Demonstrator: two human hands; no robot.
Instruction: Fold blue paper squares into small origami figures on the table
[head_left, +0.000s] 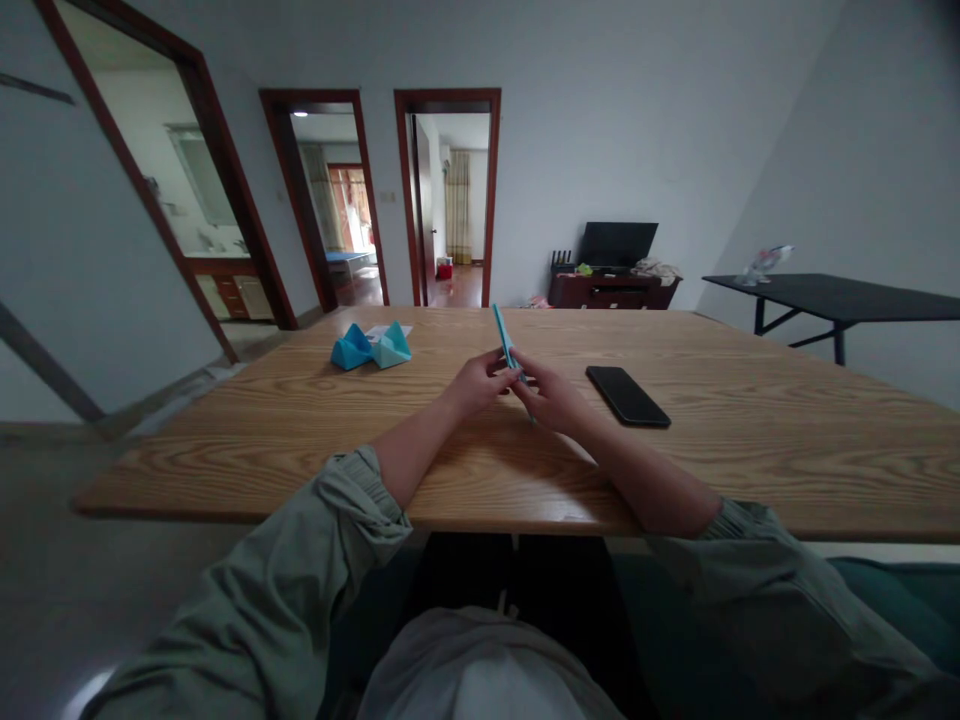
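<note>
A light-blue piece of folded paper (pixel 502 330) stands on edge, tilted, above the wooden table. From the left side, my left hand (pixel 481 384) pinches it near its middle. My right hand (pixel 551 393) grips the same paper from the right, with its fingers close to those of the left. The lower part of the paper is mostly hidden behind my hands. To the left on the table sit two folded paper shapes, a darker blue one (pixel 352 348) and a pale blue one (pixel 391 346), side by side.
A black phone (pixel 628 396) lies on the wooden table (pixel 285 450), right of my hands. Some flat whitish paper (pixel 405 330) lies behind the folded shapes. A black table (pixel 840 296) stands at the far right, and a television (pixel 617 245) rests on a cabinet against the wall.
</note>
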